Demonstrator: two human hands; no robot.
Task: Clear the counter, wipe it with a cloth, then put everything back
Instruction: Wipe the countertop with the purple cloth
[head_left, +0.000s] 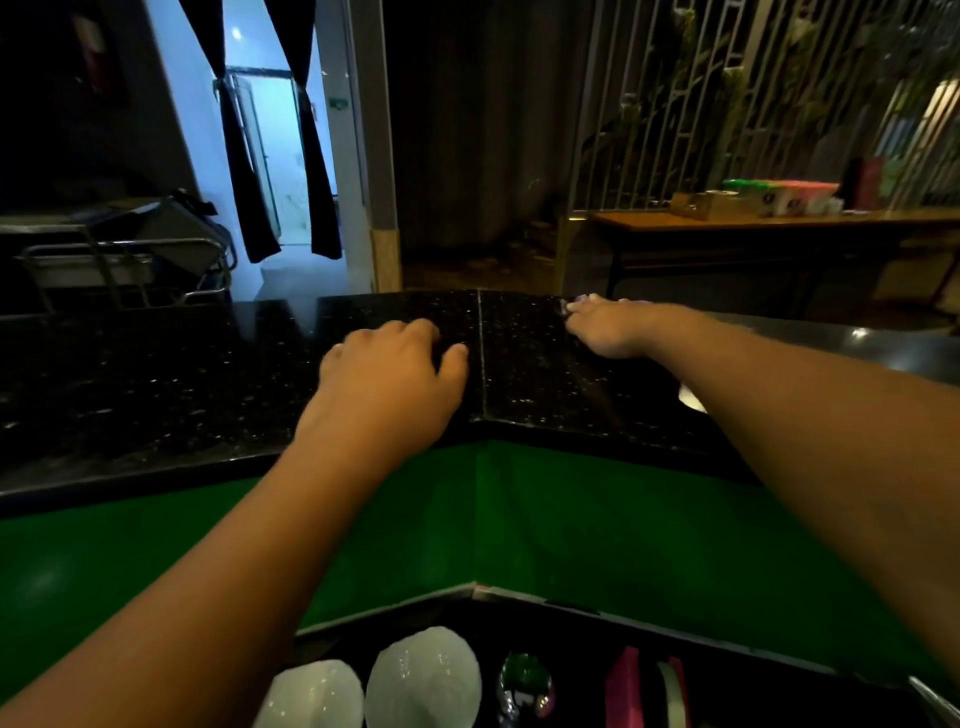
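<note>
**Both hands on the black counter, no cloth in sight**

The left hand (389, 369) lies palm down on the speckled black stone counter (156, 374) with its fingers bent and the thumb out to the side. Nothing shows beneath it, though a dark cloth under that palm would be lost against the dark stone, so I cannot tell whether it holds anything. Just beside its thumb runs the seam (480, 353) between two slabs. Beyond the seam, the right hand (610, 325) reaches to the far edge, its fingers fairly straight. At its fingertips sits a small dark object (562, 307); whether they pinch it or only touch it is unclear.

Risks, as I judge them: that small object sits right at the far edge, and a push from the fingertips could send it off the back. If wiping goes ahead with it there, the sweep may do the same. Both arms stretch across the green panel (571, 519), and a dropping elbow could knock the white bowls (423, 675) and the glass (524, 686) on the shelf under the forearms.

The dim light hides much. The counter beyond the right forearm is covered by the arm, the pink items (623, 686) near the glass are cut off by the frame, and the cloth cannot be seen anywhere.
</note>
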